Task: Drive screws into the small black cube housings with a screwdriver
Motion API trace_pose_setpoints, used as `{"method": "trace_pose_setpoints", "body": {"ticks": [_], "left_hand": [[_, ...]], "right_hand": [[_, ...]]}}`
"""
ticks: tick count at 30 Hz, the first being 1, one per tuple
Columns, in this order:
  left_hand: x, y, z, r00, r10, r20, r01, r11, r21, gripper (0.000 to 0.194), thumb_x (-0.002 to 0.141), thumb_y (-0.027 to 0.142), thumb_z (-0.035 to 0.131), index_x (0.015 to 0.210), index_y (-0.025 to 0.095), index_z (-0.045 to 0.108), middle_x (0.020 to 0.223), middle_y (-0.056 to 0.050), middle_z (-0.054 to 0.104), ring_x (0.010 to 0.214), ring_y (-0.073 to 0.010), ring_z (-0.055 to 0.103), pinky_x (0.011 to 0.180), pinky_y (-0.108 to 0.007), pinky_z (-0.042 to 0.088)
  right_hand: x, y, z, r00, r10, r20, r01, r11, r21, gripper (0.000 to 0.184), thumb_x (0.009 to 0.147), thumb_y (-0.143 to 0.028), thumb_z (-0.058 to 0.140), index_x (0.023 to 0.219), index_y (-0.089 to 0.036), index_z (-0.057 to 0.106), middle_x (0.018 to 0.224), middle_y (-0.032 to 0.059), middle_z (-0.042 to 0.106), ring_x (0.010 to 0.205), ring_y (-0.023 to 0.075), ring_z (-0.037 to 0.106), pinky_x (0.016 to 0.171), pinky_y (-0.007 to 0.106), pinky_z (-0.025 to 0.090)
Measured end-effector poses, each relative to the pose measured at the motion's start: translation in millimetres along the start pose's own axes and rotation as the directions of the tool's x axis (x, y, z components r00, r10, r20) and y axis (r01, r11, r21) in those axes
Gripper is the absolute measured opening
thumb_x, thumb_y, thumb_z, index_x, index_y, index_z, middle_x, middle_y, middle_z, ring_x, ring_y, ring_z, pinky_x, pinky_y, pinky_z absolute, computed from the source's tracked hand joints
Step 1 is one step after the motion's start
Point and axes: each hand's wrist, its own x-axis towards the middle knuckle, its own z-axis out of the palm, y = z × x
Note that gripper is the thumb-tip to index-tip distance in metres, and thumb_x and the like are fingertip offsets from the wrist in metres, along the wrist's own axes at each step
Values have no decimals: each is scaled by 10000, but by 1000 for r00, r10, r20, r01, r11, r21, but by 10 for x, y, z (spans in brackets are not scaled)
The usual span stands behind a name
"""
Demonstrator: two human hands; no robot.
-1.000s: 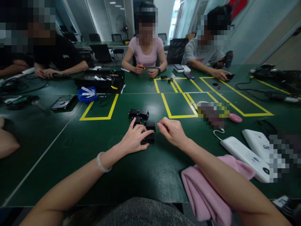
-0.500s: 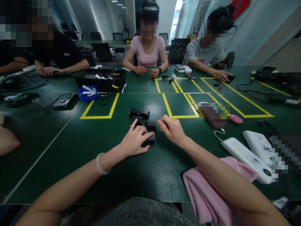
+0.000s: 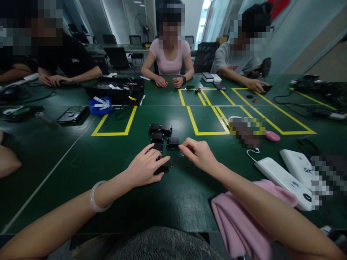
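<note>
Several small black boxes with screws at their corners lie in a cluster on the green table in front of me. My left hand (image 3: 145,165) grips the nearest black box (image 3: 166,166) between thumb and forefinger, its other fingers reaching over a neighbouring box (image 3: 158,147). My right hand (image 3: 199,152) is closed around a small screwdriver (image 3: 181,156), whose thin shaft points down and left. The tip hangs just right of the gripped box, apart from it. Beside the right fingertips sits another black box (image 3: 172,143); two more, one box (image 3: 154,128) and its neighbour (image 3: 166,129), are farther back.
Right of my forearm are a pink cloth (image 3: 238,224), white power banks (image 3: 283,184) and a pink oval object (image 3: 272,136). A blue container (image 3: 101,107), a hard drive (image 3: 72,115) and a black case (image 3: 116,90) stand left. Several people sit around the green table (image 3: 108,159).
My left hand has slid left and slightly toward me, taking the nearest black box along. My right hand has dropped a little and turned, so the screwdriver now shows.
</note>
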Motion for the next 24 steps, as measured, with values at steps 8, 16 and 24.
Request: {"method": "trace_pose_setpoints", "body": {"ticks": [8,16,24], "left_hand": [[-84,-82,-52,996,-18,83,17,1000,17,480,864,356,644,1306,174,597,1080,-117,652,928,-259,620,764,-361,467],[-77,-164,-67,992,-13,127,10,1000,24,488,874,368,634,1327,196,580,1088,-111,651,927,-257,630,741,-345,464],[91,-342,-61,980,12,197,-25,998,63,502,885,384,626,1349,207,556,1121,-109,634,933,-255,637,752,-343,490]], "right_hand": [[-18,47,46,997,78,26,-80,991,109,291,965,-352,501,727,-188,538,500,-59,460,472,86,412,513,226,285],[-31,67,61,993,113,39,-117,985,124,269,956,-354,501,748,-191,552,494,-57,472,467,93,427,508,227,294],[-20,124,75,988,153,30,-155,968,197,187,958,-334,490,874,-186,566,551,-56,521,457,92,484,518,222,348]]}}
